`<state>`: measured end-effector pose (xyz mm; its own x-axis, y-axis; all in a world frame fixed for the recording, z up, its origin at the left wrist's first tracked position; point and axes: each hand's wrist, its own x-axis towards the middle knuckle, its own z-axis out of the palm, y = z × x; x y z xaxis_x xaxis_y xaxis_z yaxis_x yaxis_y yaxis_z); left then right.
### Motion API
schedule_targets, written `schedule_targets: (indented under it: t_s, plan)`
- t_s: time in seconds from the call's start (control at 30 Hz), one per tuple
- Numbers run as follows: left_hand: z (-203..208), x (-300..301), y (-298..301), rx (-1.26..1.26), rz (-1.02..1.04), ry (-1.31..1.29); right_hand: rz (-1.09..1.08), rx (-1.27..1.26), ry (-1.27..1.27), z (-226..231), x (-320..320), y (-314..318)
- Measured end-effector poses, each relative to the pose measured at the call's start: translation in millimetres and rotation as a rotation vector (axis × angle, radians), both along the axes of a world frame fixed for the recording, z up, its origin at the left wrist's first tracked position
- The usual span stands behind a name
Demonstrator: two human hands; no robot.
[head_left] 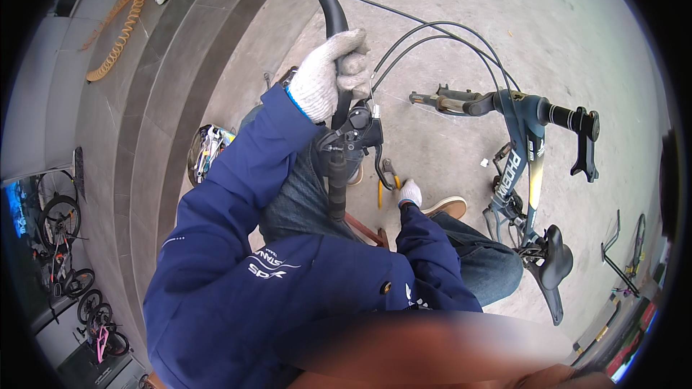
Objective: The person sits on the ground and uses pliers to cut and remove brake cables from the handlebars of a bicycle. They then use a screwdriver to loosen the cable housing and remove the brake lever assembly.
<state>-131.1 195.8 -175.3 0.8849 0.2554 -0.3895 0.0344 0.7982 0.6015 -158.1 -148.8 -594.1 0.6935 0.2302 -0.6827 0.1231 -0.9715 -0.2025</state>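
Now the left hand [322, 79] grips the handlebar [331, 9], right hand [409, 193] beside pliers [389, 168].

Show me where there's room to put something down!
Most room: the bare floor beyond the bike frame and fork, toward the picture's top right. A smaller patch lies between fork and right hand. It's crowded where that hand, the yellow-handled tool, brake lever and shoe bunch.
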Motion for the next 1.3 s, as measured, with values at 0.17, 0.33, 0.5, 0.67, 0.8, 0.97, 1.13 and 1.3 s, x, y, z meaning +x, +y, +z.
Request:
schedule_targets:
  t_s: [0.17,0.33,0.5,0.67,0.8,0.97,1.13,1.3]
  plan:
    - [0,5,-1,0.007,0.03,0.018,0.046,-0.009,-0.004,-4,-1,16]
    - [-3,9,1,0.0,0.003,0.01,-0.066,-0.014,0.096,4,-7,29]
    - [-5,8,5,-0.015,0.005,0.028,-0.089,0.102,0.167,-4,-2,40]
    - [-4,6,4,0.038,0.001,-0.028,-0.083,0.315,0.164,5,21,53]
    - [-5,0,4,-0.031,-0.026,-0.067,-0.009,0.497,-0.09,61,61,73]
    - [-13,-6,5,-0.027,-0.054,-0.07,0.098,0.968,-0.308,191,107,85]
    - [-18,-9,4,0.028,-0.048,-0.017,-0.153,1.204,0.416,332,112,51]
    - [-17,-13,0,0.002,-0.002,-0.003,-0.214,1.578,0.768,376,92,41]
